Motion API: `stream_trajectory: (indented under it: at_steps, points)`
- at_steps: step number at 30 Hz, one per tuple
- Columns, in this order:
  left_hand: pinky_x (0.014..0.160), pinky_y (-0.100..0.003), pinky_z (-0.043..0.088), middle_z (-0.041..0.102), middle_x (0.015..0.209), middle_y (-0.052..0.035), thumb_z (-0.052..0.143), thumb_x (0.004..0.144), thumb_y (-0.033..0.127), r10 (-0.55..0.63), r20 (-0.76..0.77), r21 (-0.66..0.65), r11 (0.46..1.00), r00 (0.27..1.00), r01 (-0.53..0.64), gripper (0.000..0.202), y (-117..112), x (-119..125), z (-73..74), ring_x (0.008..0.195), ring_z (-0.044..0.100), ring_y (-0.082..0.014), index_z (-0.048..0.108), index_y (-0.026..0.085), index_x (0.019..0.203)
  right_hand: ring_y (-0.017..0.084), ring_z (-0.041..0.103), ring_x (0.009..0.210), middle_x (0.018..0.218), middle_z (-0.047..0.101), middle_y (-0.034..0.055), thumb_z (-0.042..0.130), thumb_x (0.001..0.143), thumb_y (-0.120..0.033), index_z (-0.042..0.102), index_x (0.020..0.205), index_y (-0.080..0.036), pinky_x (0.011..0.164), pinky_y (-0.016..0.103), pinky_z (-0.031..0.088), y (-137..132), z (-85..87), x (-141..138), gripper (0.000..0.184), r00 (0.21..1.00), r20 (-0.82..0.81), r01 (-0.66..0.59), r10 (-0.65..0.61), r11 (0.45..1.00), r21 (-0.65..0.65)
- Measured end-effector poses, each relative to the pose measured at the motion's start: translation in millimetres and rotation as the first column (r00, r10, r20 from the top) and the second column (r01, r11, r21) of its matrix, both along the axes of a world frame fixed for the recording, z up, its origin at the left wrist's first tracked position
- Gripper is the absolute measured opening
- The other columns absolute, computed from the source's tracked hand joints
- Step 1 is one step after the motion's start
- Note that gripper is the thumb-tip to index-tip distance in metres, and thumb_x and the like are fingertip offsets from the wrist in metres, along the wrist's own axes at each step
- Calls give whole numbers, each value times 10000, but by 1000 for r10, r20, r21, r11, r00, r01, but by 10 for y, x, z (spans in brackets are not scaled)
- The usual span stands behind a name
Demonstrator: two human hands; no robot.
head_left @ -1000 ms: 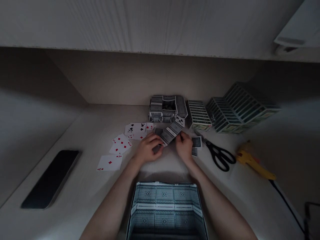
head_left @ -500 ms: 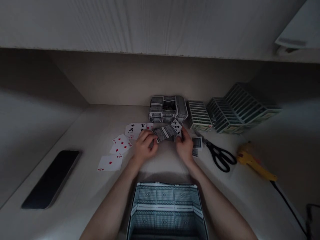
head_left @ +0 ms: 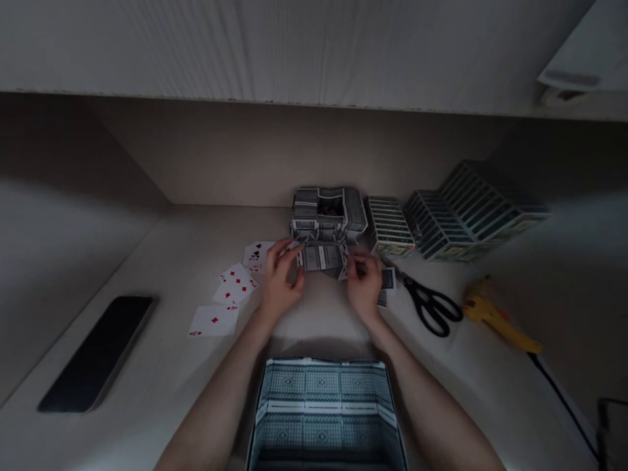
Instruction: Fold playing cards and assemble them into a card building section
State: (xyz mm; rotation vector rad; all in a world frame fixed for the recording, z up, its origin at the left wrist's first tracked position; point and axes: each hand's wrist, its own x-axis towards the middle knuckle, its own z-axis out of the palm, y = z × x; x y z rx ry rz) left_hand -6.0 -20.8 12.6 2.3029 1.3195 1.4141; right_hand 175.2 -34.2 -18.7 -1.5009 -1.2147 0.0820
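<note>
A folded piece made of grey-backed playing cards [head_left: 324, 259] is held between both hands above the desk. My left hand [head_left: 278, 281] pinches its left end, and my right hand [head_left: 366, 286] pinches its right end. The piece shows its patterned back and stands roughly level. Just behind it sits a small open box built of the same cards [head_left: 328, 213]. A larger open card box [head_left: 326, 412] stands near me between my forearms.
Face-up red and black cards [head_left: 235, 284] lie left of my hands. Black scissors [head_left: 429, 304] and a yellow glue gun [head_left: 495, 318] lie at the right. Rows of card packs [head_left: 461, 212] stand at the back right. A dark phone [head_left: 98, 353] lies far left.
The card piece has turned from tilted to roughly level and facing me, and both hands have lifted slightly toward the small card box.
</note>
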Motion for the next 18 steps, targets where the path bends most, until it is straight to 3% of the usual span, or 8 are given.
stream_trajectory:
  at_steps: [3, 8, 11, 15, 18]
  points:
    - [967, -434, 357, 386, 1267, -105, 524, 713, 138, -30, 5, -97, 995, 1000, 30, 585, 58, -12, -58, 1187, 370, -240, 330, 204, 1261, 191, 519, 881, 900, 569, 88, 483, 762, -230, 543, 759, -165, 804, 355, 413, -5, 12, 1, 89, 1000, 10, 3, -3, 1000, 4]
    - [1011, -465, 299, 346, 1331, -119, 562, 659, 111, -181, -25, -239, 956, 983, 170, 754, 122, -27, -173, 1237, 316, -258, 223, 188, 1329, 185, 531, 841, 865, 578, 76, 488, 753, -247, 515, 732, -171, 761, 341, 420, -7, 19, -8, 84, 999, -35, 23, -23, 1000, -1]
    - [1014, -497, 273, 355, 1340, -98, 575, 671, 136, -226, -86, -220, 954, 970, 203, 693, 116, -37, -157, 1266, 263, -265, 298, 210, 1302, 180, 538, 800, 845, 589, 73, 493, 750, -261, 515, 725, -170, 722, 329, 424, -4, 14, -6, 97, 997, -60, 47, -47, 999, -11]
    - [1009, -520, 263, 361, 1354, -51, 565, 727, 206, -221, -169, -195, 963, 961, 187, 449, 111, -44, -140, 1280, 237, -264, 486, 248, 1167, 178, 548, 782, 852, 599, 82, 487, 754, -256, 523, 719, -165, 684, 305, 430, -12, 13, -14, 104, 997, -78, 14, -17, 999, -33]
    - [1004, -509, 281, 384, 1341, -66, 542, 764, 263, -186, -173, -205, 967, 967, 150, 430, 128, -36, -178, 1265, 271, -253, 476, 230, 1187, 173, 548, 715, 801, 600, 66, 490, 752, -253, 544, 806, -155, 657, 304, 432, -26, 15, -26, 125, 998, -66, 5, -10, 997, -80]
